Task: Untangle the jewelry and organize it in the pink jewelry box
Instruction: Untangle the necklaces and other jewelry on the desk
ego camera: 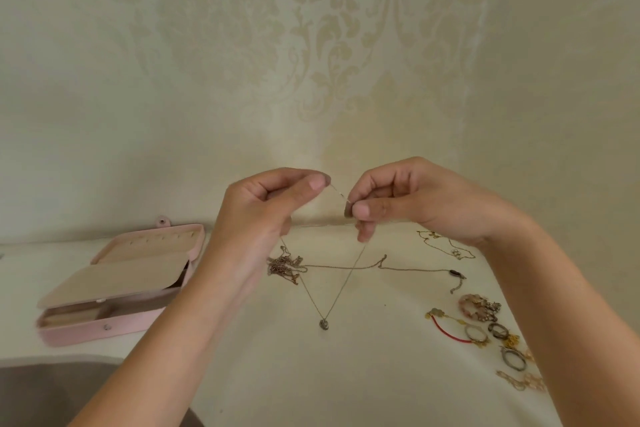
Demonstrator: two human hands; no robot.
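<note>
My left hand (266,208) and my right hand (408,201) are raised above the white table (346,374), each pinching one end of a thin necklace chain (341,288). The chain hangs down in a V, with a small oval pendant (324,324) at its lowest point just over the table. A short stretch of chain runs taut between my two thumbs. The pink jewelry box (114,288) lies open at the left, its beige inner flap lowered over the tray.
A tangled clump of chains (284,265) lies behind the pendant, with a long chain (415,269) running right from it. Another fine chain (446,246) lies at the back right. Rings, a red cord bracelet (446,328) and beaded pieces sit at the right. Patterned wall behind.
</note>
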